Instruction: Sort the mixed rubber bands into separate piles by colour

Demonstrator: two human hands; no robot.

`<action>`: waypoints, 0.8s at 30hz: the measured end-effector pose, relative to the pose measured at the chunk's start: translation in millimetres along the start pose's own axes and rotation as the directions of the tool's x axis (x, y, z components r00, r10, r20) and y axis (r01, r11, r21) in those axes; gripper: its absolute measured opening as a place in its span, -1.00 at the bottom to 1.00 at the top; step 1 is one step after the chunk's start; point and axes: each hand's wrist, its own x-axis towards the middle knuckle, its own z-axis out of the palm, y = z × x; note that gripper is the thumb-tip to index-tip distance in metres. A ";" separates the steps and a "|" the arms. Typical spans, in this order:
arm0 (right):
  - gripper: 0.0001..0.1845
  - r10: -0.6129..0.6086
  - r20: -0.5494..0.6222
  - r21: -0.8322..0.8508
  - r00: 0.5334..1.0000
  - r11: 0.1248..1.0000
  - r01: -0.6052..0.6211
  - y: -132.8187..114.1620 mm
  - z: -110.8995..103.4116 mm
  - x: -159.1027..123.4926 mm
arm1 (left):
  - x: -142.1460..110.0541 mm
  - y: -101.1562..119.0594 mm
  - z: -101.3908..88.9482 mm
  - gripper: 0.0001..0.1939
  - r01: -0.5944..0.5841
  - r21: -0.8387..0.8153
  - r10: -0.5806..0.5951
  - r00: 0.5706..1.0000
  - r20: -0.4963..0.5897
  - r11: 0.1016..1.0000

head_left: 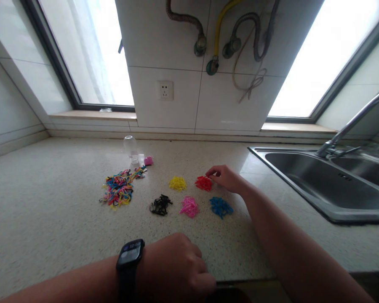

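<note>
Right hand (225, 176) reaches across the countertop (50, 219), fingertips pinched together at the edge of the red pile (204, 183) of small elastic bands; whether a band is caught between them cannot be told. Left hand (173, 267) rests near the counter's front edge, curled into a loose fist, holding nothing visible. A dark smartwatch (130, 256) sits on its wrist; the screen digits are too blurred to read.

Sorted piles lie near one another: yellow pile (177, 183), black pile (160, 205), pink pile (189, 206), blue pile (220, 206). The mixed heap (119, 188) lies further left, below an overturned clear jar (130, 148) and its pink lid (148, 160).
</note>
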 end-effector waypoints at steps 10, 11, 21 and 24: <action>-0.78 -0.047 0.059 -0.109 0.997 0.993 0.053 -3.9 -5.0 -4.0 | 0.7 -0.2 -0.2 -0.74 0.001 -0.023 -0.001 1.000 0.024 1.000; -0.77 -0.050 0.056 -0.112 0.997 0.992 0.056 -3.3 -4.3 -3.7 | 1.0 0.1 -0.7 -0.74 0.002 -0.024 -0.001 1.000 0.025 1.000; -0.76 -0.076 0.072 -0.103 0.994 0.991 0.083 -4.6 -2.4 -3.0 | 0.7 1.2 -0.8 -0.75 0.022 -0.039 -0.020 0.999 0.050 0.999; -0.79 -0.071 0.082 -0.103 0.994 0.992 0.079 -7.2 -3.3 -3.8 | 1.0 1.6 -2.2 -0.76 0.027 -0.033 -0.025 0.998 0.061 0.999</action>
